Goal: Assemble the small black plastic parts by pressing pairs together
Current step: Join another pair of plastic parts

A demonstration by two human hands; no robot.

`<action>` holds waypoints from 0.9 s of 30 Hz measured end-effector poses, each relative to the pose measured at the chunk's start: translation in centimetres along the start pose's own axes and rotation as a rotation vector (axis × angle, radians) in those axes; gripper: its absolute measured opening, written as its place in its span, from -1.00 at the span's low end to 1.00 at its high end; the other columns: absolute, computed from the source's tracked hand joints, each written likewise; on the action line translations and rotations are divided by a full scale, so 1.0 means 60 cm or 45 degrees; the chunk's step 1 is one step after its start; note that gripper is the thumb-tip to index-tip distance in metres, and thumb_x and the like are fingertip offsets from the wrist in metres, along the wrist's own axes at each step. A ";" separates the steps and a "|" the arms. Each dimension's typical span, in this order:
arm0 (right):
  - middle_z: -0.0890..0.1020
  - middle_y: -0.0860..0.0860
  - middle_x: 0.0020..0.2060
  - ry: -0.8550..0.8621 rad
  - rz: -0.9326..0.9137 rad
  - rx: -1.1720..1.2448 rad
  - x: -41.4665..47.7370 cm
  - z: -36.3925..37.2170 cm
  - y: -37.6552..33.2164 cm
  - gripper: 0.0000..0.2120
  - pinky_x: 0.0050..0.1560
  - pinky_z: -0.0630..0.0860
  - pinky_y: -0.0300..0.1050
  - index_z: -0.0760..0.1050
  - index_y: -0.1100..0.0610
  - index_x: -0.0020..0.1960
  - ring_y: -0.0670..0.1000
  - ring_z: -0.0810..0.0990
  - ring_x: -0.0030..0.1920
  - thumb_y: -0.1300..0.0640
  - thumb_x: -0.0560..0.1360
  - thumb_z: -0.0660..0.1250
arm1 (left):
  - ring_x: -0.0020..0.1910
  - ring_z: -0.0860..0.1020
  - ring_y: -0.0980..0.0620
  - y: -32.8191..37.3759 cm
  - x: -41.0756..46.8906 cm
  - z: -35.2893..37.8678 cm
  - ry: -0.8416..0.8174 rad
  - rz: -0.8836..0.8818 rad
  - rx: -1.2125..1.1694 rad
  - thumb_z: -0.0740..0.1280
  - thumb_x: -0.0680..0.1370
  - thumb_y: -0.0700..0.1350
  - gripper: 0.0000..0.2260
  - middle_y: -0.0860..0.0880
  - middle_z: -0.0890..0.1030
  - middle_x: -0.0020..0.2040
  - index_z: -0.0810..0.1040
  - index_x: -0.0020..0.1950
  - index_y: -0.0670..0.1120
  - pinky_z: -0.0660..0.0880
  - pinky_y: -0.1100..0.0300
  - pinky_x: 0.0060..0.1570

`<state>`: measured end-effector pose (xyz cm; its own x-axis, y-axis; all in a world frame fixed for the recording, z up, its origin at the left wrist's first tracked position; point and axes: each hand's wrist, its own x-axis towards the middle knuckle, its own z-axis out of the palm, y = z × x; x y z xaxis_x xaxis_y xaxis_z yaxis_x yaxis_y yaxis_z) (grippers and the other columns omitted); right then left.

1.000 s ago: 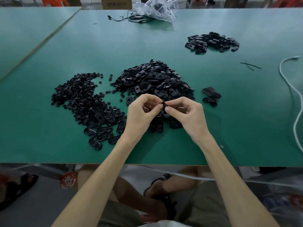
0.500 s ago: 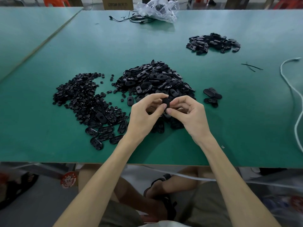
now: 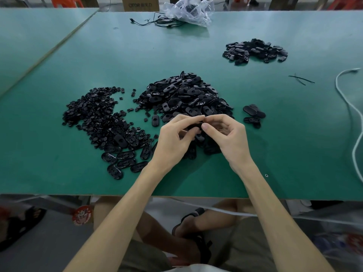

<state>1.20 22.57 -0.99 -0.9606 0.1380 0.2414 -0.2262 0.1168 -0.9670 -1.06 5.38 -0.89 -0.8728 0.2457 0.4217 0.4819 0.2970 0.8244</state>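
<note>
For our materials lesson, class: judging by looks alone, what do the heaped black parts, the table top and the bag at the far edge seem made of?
Black parts: probably moulded plastic; matching ovals with a dull sheen.
Table top: green matt covering, perhaps laminate over board; a pale edge shows in front.
Bag: thin clear plastic film, crinkled, with white glints.

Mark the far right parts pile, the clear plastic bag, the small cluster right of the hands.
far right parts pile (image 3: 255,51), head view, heap's middle.
clear plastic bag (image 3: 191,10), head view, crumpled middle.
small cluster (image 3: 253,111), head view, top oval part.
</note>
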 end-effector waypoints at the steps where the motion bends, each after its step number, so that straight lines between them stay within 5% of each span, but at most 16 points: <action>1: 0.76 -0.08 -0.10 -0.002 -0.004 -0.003 0.000 -0.001 0.000 -0.89 -0.01 0.59 -0.29 0.70 0.02 0.01 -0.10 0.73 -0.08 0.20 0.54 0.53 | -0.01 0.67 0.13 0.000 0.000 -0.001 0.001 -0.018 0.000 0.42 0.60 -0.33 -0.67 0.02 0.66 0.08 0.66 0.33 -0.08 0.65 0.07 0.02; 8: 0.76 -0.06 -0.15 0.018 0.001 -0.021 0.001 -0.002 0.005 -0.92 -0.01 0.59 -0.23 0.71 0.05 -0.05 -0.07 0.72 -0.11 0.21 0.53 0.54 | -0.02 0.70 0.08 0.001 -0.001 -0.002 0.010 -0.009 0.003 0.44 0.59 -0.31 -0.76 -0.03 0.70 0.06 0.71 0.23 -0.13 0.63 0.20 0.03; 15: 0.75 -0.07 -0.16 -0.001 0.011 -0.022 0.002 -0.002 0.007 -0.90 -0.02 0.59 -0.24 0.70 0.03 -0.08 -0.09 0.72 -0.12 0.21 0.52 0.55 | -0.02 0.71 0.00 0.000 -0.001 -0.004 -0.014 -0.092 -0.064 0.43 0.58 -0.35 -0.76 -0.07 0.71 0.04 0.72 0.21 -0.15 0.66 -0.04 0.08; 27: 0.76 -0.02 -0.20 -0.067 0.009 -0.066 0.002 0.000 0.009 -0.88 -0.02 0.62 -0.15 0.69 -0.07 -0.13 0.00 0.73 -0.14 0.13 0.50 0.57 | -0.06 0.70 -0.03 0.001 -0.002 -0.002 -0.025 -0.179 -0.083 0.38 0.55 -0.37 -0.76 0.00 0.73 -0.02 0.71 0.10 -0.10 0.64 -0.09 0.02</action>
<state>0.99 22.65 -1.47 -0.9695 0.0871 0.2289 -0.2123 0.1669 -0.9628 -0.95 5.27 -0.87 -0.9295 0.2239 0.2933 0.3481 0.2691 0.8980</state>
